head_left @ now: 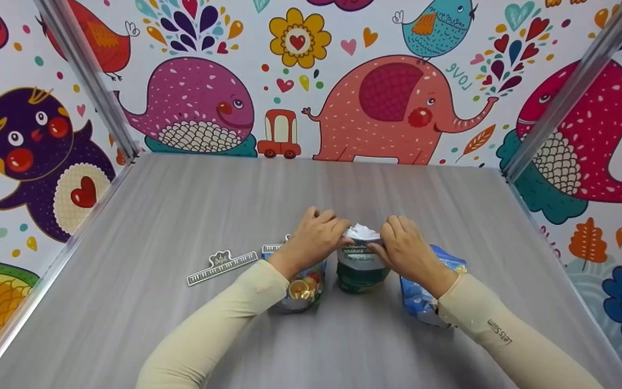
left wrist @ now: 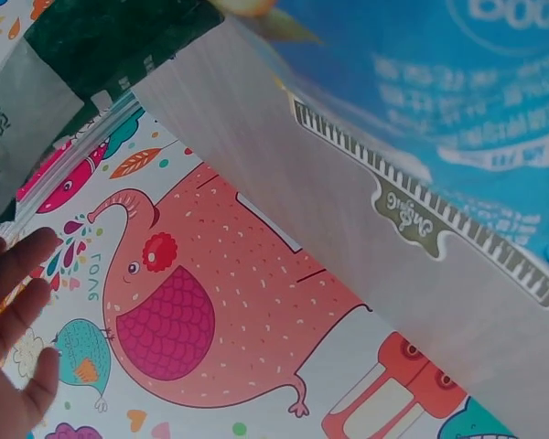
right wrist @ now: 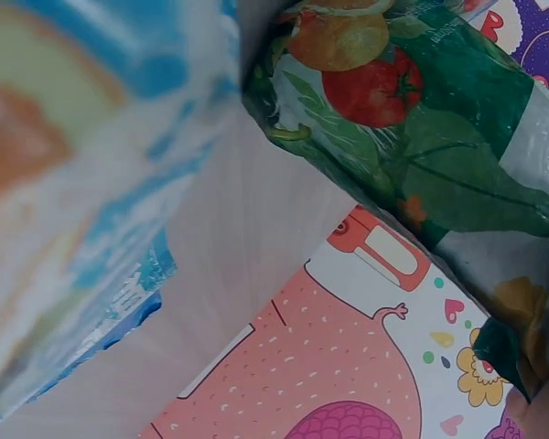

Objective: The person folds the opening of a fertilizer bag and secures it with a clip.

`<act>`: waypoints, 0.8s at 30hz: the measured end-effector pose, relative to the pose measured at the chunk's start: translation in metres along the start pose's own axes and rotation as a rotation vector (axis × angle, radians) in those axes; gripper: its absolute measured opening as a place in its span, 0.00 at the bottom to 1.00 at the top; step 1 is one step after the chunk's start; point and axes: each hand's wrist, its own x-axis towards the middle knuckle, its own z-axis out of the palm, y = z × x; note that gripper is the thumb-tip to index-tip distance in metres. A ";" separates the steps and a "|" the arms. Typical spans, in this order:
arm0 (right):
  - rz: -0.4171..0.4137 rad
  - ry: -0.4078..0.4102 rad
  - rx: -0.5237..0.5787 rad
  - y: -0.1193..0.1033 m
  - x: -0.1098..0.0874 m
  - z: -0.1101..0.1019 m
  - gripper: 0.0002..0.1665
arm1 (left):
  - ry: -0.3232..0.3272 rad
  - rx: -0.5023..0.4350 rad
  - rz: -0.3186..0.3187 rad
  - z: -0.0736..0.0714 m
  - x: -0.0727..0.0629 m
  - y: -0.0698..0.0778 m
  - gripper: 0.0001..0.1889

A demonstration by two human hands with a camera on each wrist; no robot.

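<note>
While the green bag (head_left: 364, 276) stands upright on the desk (head_left: 268, 194), the left hand (head_left: 316, 237) pinches its top at eleven o'clock and the right hand (head_left: 409, 249) clamps it at one! Silver clip (head_left: 222, 268) out at nine, blue bag (head_left: 418, 300) near, at four.

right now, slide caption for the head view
Left hand and right hand hold a green bag by its top.
</note>
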 end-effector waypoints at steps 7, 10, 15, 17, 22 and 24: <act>0.008 0.025 -0.024 -0.001 0.000 0.002 0.32 | -0.025 -0.014 -0.007 -0.001 0.000 -0.001 0.19; 0.006 0.039 -0.064 -0.002 0.000 0.003 0.33 | -0.034 -0.026 -0.015 0.000 -0.001 -0.001 0.19; 0.017 0.057 -0.095 -0.005 0.000 0.005 0.33 | -0.037 -0.039 -0.027 0.003 -0.003 -0.003 0.19; 0.021 0.064 -0.090 -0.005 0.001 0.006 0.33 | -0.029 -0.038 -0.029 0.004 -0.003 -0.004 0.19; 0.000 0.106 -0.079 -0.004 0.001 0.008 0.32 | 0.008 -0.009 -0.018 0.007 -0.004 -0.004 0.17; -0.012 0.128 -0.080 -0.003 0.002 0.009 0.32 | 0.019 0.002 -0.015 0.007 -0.004 -0.004 0.16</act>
